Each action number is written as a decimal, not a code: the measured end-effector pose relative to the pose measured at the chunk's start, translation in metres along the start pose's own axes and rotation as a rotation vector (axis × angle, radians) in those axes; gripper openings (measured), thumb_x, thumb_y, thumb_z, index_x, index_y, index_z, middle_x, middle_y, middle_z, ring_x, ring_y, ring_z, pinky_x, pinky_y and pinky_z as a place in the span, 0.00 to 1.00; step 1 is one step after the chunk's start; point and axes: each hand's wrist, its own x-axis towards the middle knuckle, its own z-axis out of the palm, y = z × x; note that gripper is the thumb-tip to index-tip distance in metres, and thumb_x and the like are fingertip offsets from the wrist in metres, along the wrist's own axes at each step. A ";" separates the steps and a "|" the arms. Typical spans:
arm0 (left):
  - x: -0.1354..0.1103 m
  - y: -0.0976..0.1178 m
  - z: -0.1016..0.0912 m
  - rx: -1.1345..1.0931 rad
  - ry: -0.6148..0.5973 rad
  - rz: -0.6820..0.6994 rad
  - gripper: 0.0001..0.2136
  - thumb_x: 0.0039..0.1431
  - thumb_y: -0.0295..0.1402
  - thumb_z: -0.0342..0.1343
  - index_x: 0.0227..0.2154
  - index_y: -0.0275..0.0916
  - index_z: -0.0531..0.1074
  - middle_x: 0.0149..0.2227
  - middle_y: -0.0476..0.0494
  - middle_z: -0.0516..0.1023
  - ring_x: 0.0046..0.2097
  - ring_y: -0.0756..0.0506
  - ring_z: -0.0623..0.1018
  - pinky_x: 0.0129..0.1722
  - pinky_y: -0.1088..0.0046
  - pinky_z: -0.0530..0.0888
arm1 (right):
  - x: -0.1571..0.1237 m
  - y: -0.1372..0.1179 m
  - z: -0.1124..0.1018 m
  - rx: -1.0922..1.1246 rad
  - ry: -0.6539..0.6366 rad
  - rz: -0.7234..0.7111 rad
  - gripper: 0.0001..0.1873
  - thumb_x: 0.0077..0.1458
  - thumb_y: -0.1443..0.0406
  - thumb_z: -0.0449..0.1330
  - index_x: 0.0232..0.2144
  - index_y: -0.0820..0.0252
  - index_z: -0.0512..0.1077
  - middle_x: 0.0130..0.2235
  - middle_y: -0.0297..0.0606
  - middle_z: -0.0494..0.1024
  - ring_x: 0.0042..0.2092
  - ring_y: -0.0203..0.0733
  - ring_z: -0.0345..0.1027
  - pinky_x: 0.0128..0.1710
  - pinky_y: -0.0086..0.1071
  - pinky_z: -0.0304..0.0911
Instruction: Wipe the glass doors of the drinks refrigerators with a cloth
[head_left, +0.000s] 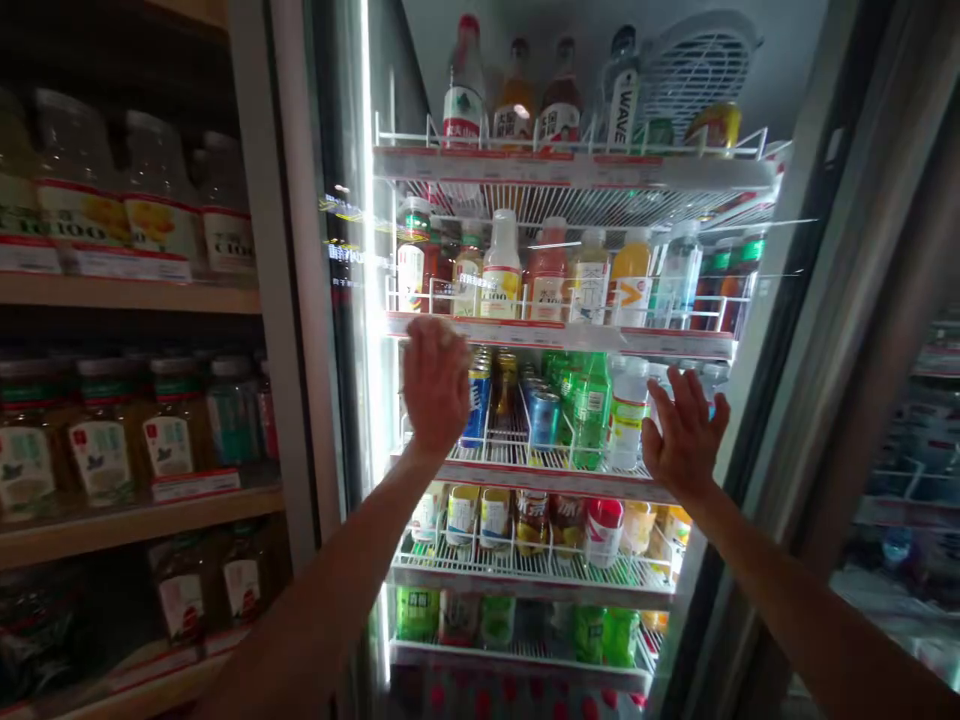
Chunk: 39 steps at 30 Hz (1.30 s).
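Note:
My left hand [436, 388] is raised with its fingers flat and together in front of the drinks cooler's middle shelves. A pale, blurred edge of what looks like a cloth [463, 350] shows behind its fingertips, pressed under the hand. My right hand [684, 428] is up at the right side of the cooler, fingers spread and bent, holding nothing. Behind it stand a clear bottle with a yellow-green label [627, 420] and a green bottle [592, 405]. Reflections of lettering suggest a glass pane before the shelves; whether either hand touches it I cannot tell.
Wire shelves [555, 335] hold rows of bottles and cans. The cooler's metal frame [296, 280] runs up the left, and another dark frame [847, 300] stands at right. Wooden shelves [135, 290] with juice bottles are at far left. A fan grille [705, 70] sits at the top.

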 end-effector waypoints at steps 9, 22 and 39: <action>0.018 0.003 0.006 0.032 -0.013 0.013 0.22 0.60 0.31 0.46 0.58 0.40 0.58 0.65 0.40 0.50 0.67 0.41 0.45 0.64 0.54 0.52 | -0.006 0.000 0.003 -0.025 0.018 0.035 0.29 0.57 0.62 0.46 0.61 0.57 0.53 0.62 0.48 0.57 0.63 0.52 0.49 0.60 0.52 0.40; 0.047 -0.013 0.010 -0.014 0.044 -0.057 0.21 0.61 0.32 0.45 0.58 0.40 0.59 0.65 0.41 0.49 0.67 0.41 0.45 0.64 0.53 0.49 | 0.070 0.032 0.000 -0.066 0.039 0.219 0.28 0.59 0.59 0.45 0.60 0.61 0.56 0.64 0.50 0.52 0.65 0.57 0.43 0.58 0.57 0.43; 0.068 0.005 0.020 -0.065 -0.193 0.446 0.21 0.60 0.32 0.46 0.57 0.43 0.59 0.65 0.47 0.53 0.66 0.45 0.47 0.63 0.62 0.55 | 0.061 0.031 0.005 -0.053 0.168 0.152 0.27 0.58 0.59 0.47 0.58 0.58 0.60 0.62 0.49 0.58 0.63 0.56 0.50 0.56 0.56 0.48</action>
